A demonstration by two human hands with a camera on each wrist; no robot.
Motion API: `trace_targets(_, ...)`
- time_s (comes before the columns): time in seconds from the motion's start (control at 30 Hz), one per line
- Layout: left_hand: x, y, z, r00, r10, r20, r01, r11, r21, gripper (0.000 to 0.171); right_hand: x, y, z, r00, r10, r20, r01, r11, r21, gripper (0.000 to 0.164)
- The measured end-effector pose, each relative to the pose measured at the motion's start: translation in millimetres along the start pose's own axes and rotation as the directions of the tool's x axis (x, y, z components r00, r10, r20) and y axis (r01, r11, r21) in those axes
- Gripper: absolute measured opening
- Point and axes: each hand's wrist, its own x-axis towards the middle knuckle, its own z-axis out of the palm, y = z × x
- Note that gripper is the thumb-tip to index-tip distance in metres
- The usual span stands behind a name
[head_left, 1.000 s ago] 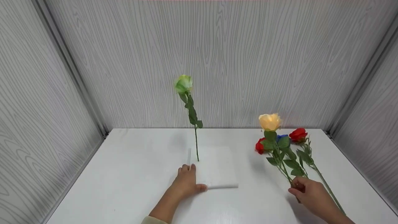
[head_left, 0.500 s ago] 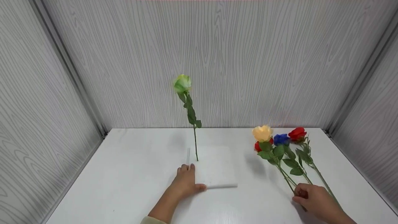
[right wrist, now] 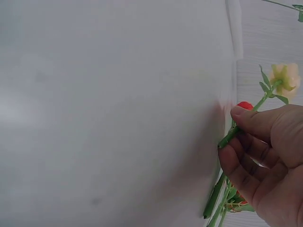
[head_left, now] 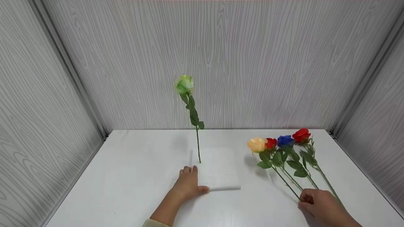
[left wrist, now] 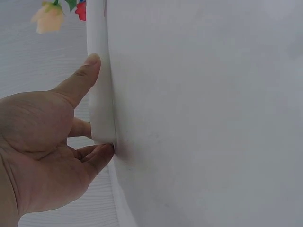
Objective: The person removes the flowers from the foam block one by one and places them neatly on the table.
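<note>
My left hand (head_left: 187,185) rests on the near left corner of a flat white square block (head_left: 221,170), its thumb straight along the front edge and its fingers by the left side. From that block rises a green rose (head_left: 184,84), upright with a slight lean left. My right hand (head_left: 323,205) pinches the lower stem of a peach-yellow rose (head_left: 256,145) between thumb and fingers. In the right wrist view the cut stem end (right wrist: 228,138) pokes out from the fingertips. The yellow bloom is low at the left of the other flowers.
A red rose (head_left: 270,143), a blue rose (head_left: 285,141) and another red rose (head_left: 301,136) lie side by side on the white table (head_left: 132,176), stems toward me. Grey wood-grain panels (head_left: 252,63) stand at the back and both sides.
The yellow rose has swung left and down, from in front of the other blooms to beside them. My right hand has shifted slightly right and nearer me. The left hand stays on the block.
</note>
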Motion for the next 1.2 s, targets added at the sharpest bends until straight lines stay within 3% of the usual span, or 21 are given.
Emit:
trace_targets(0.4,1.3,0.0,-0.3,1.000,-0.004,0.003,0.004,1.000,-0.001,0.107,1.1,7.8,-3.2,0.997,0.038,0.066,-0.039,0.999,0.027,0.010)
trace_targets(0.6,1.6,-0.5,0.8,1.000,-0.001,-0.003,0.001,1.000,0.002,0.107,0.2,9.9,-3.9,0.998,0.002,0.059,-0.003,1.000,0.012,0.010)
trace_targets(1.2,-0.2,0.7,1.6,1.000,-0.001,-0.010,0.001,1.000,-0.004,0.106,-0.4,9.1,-7.0,0.994,0.068,0.088,-0.071,0.997,0.036,0.006)
